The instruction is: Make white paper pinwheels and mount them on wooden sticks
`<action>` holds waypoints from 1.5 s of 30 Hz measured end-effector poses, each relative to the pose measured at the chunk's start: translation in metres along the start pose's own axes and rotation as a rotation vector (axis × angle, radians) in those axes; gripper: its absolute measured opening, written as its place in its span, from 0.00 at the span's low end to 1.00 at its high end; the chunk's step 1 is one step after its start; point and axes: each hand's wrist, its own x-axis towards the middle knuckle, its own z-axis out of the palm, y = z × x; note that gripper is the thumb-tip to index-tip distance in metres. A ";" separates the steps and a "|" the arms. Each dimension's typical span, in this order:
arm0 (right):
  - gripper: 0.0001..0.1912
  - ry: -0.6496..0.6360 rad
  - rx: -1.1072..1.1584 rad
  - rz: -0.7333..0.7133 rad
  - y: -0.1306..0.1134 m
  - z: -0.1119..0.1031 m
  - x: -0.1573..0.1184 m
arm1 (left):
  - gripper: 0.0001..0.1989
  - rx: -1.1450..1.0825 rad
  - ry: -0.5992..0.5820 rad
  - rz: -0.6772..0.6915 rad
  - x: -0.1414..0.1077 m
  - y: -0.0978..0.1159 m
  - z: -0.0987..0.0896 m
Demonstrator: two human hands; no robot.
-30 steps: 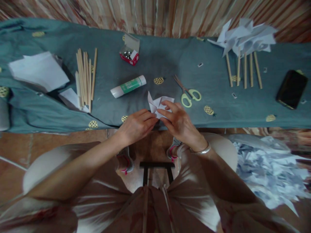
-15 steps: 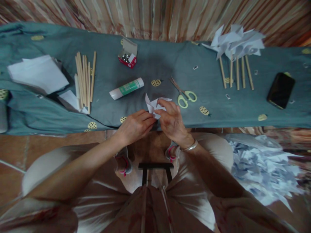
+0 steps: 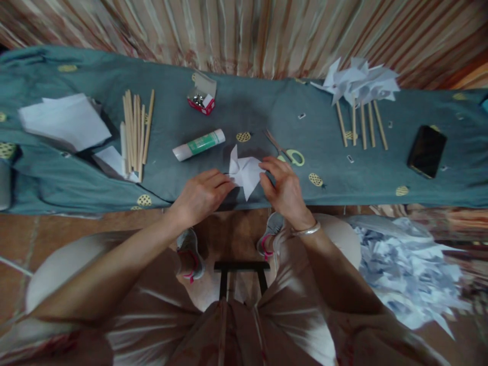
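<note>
A white paper pinwheel (image 3: 247, 173) with folded blades is held between my two hands over the table's near edge. My left hand (image 3: 204, 195) pinches its left side between thumb and fingers. At its right edge, my right hand (image 3: 282, 187) grips a blade with fingertips and thumb. Just beyond the right hand lie scissors (image 3: 295, 157) with pale green handles, partly hidden by it. A white and green glue stick (image 3: 200, 145) rests beyond the left hand. Further back stands an open red box (image 3: 202, 103) with small shiny metal pieces in it.
Wooden sticks (image 3: 136, 134) and a stack of white paper (image 3: 66, 122) lie at left. Several finished pinwheels (image 3: 358, 84) on sticks lie at back right, near a black phone (image 3: 427, 151). A heap of folded paper (image 3: 412, 269) is below the table at right.
My hands have moved apart, and my right hand has shifted to the pinwheel's right edge. More of the pinwheel's face shows now. The view has shifted slightly.
</note>
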 end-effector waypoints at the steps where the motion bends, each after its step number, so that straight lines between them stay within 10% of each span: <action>1: 0.11 -0.003 0.008 0.008 0.000 -0.001 0.001 | 0.09 0.021 -0.001 -0.006 0.000 -0.003 -0.001; 45: 0.10 -0.131 0.080 -0.084 -0.012 -0.026 -0.006 | 0.09 0.018 -0.040 0.012 0.005 0.015 -0.005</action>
